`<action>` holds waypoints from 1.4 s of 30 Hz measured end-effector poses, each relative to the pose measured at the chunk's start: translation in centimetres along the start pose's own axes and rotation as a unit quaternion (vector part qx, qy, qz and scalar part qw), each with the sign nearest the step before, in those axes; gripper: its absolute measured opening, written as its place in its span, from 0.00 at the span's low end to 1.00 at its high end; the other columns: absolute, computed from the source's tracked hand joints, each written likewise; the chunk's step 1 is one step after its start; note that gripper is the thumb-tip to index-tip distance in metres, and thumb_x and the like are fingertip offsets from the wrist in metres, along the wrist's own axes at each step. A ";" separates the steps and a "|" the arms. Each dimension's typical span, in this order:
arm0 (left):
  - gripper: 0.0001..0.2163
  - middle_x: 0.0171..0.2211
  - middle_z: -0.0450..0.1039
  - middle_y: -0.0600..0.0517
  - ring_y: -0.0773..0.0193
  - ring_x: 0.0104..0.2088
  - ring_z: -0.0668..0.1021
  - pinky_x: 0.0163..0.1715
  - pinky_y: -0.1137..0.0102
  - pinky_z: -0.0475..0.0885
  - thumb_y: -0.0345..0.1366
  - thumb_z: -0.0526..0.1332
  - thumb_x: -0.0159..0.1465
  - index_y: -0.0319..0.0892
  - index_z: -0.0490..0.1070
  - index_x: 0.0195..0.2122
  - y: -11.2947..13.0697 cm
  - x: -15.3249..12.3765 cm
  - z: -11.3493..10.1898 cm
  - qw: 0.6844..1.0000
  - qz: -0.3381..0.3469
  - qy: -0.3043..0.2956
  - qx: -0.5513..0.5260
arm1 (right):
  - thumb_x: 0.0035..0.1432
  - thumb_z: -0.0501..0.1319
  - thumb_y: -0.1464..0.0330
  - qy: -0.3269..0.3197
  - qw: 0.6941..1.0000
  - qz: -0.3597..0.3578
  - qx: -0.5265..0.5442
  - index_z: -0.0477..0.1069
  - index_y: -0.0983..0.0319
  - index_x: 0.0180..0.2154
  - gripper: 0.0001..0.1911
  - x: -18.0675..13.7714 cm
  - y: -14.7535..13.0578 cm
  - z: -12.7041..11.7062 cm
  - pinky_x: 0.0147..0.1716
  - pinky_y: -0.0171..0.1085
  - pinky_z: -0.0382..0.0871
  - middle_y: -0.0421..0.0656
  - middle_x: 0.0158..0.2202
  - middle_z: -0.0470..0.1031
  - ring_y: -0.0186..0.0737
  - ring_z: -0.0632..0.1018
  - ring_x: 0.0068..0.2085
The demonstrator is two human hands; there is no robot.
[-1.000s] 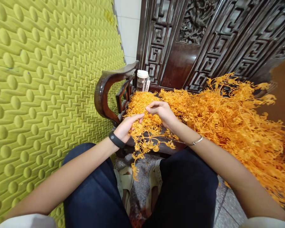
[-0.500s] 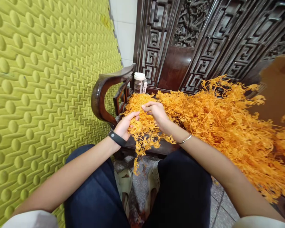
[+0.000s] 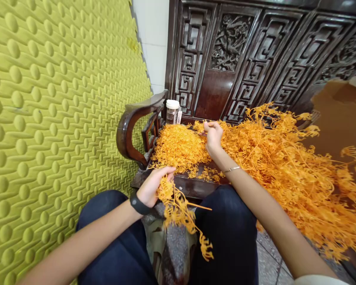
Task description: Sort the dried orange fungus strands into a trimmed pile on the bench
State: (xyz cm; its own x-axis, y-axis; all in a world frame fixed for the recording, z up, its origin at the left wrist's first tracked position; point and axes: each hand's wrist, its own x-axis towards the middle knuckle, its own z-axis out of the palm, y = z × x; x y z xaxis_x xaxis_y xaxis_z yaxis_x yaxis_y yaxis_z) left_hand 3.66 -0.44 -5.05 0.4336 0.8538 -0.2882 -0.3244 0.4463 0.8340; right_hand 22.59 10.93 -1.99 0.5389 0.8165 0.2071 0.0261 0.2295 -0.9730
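My left hand (image 3: 153,185) is closed round a bunch of orange plastic flower sprigs (image 3: 179,211), held low over the bench's front edge. The sprigs dangle between my knees, and one bare stem pokes out to the right. My right hand (image 3: 213,137) has its fingers pinched together where a mound of small loose orange florets (image 3: 178,148) meets a big heap of branched orange sprigs (image 3: 284,170). Whatever those fingers pinch, if anything, is too small to make out.
A dark carved wooden bench has a curved armrest (image 3: 126,130) on the left. Behind the mound stands a clear jar with a white lid (image 3: 172,104). Brown cardboard (image 3: 338,114) lies at the right, and a padded green wall (image 3: 62,118) rises on the left.
My left hand has come down and toward me with the sprigs. My right hand has moved right and away from it, over to where mound and heap meet.
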 end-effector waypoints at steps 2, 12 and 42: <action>0.18 0.12 0.55 0.58 0.75 0.14 0.60 0.16 0.75 0.53 0.39 0.63 0.53 0.40 0.58 0.12 -0.3 -0.2 -0.5 0.999 -0.006 -0.019 0.030 | 0.48 0.57 0.65 0.000 0.998 -0.055 -0.004 0.56 0.59 0.28 0.08 0.5 0.2 -1.1 0.32 0.35 0.68 0.37 0.27 0.62 0.31 0.68 0.26; 0.07 0.23 0.71 0.54 0.71 0.24 0.71 0.28 0.74 0.64 0.37 0.64 0.51 0.38 0.73 0.21 0.4 0.7 -0.5 0.999 0.036 0.017 -0.004 | 0.56 0.56 0.60 -0.105 0.930 -0.315 -0.155 0.63 0.61 0.43 0.15 0.1 1.9 -2.5 0.50 0.42 0.65 0.50 0.47 0.66 0.41 0.71 0.46; 0.10 0.18 0.73 0.54 0.65 0.24 0.76 0.30 0.71 0.70 0.37 0.61 0.51 0.40 0.66 0.17 0.5 1.3 -0.9 0.991 0.088 0.059 -0.078 | 0.51 0.63 0.66 -0.592 0.781 -0.090 -0.179 0.65 0.63 0.32 0.09 -6.1 -2.3 -2.9 0.34 0.35 0.66 0.39 0.29 0.70 0.31 0.72 0.31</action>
State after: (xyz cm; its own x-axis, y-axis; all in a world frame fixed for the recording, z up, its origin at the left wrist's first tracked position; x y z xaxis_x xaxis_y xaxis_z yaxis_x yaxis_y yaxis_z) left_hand 3.32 1.17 -5.44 0.2601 0.9435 -0.2054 -0.5170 0.3157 0.7957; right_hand 21.67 3.90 -1.34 -0.6503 0.7545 0.0883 0.3589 0.4076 -0.8397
